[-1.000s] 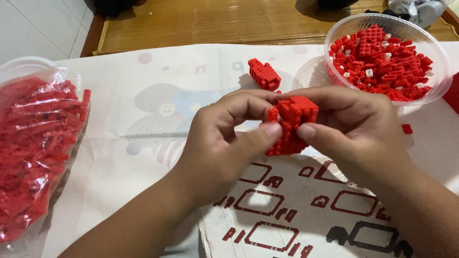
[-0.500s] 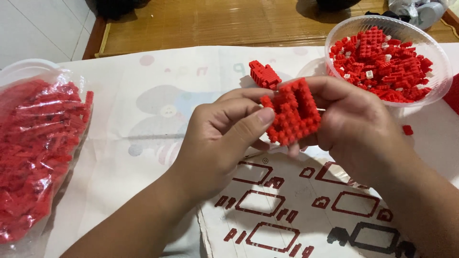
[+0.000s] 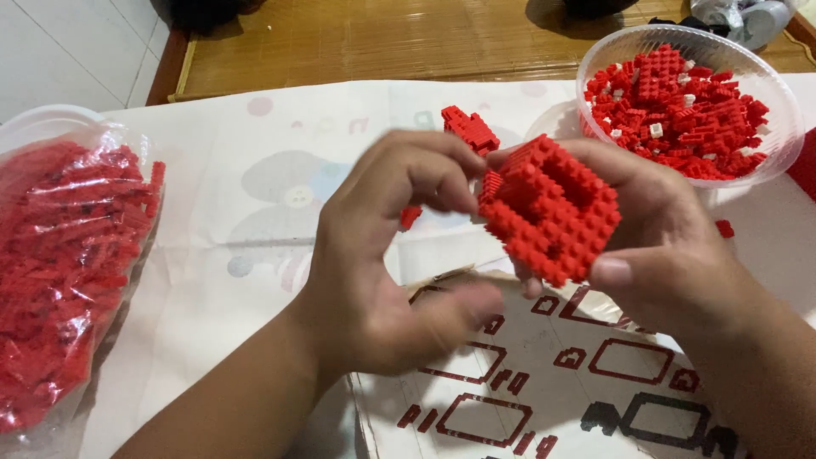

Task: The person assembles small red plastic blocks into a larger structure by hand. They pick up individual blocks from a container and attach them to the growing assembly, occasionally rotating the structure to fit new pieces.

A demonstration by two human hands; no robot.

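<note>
Left hand [image 3: 382, 263] thumb apparently off brick block [image 3: 551, 208], block raised, turned

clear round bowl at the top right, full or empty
Nearly full: the clear bowl holds a heap of small red bricks with a few white ones, reaching about to its rim.

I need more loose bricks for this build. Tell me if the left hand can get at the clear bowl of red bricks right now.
Probably not directly: the right hand with the red brick block lies between the left hand and the bowl, though the bowl's top is open.
</note>
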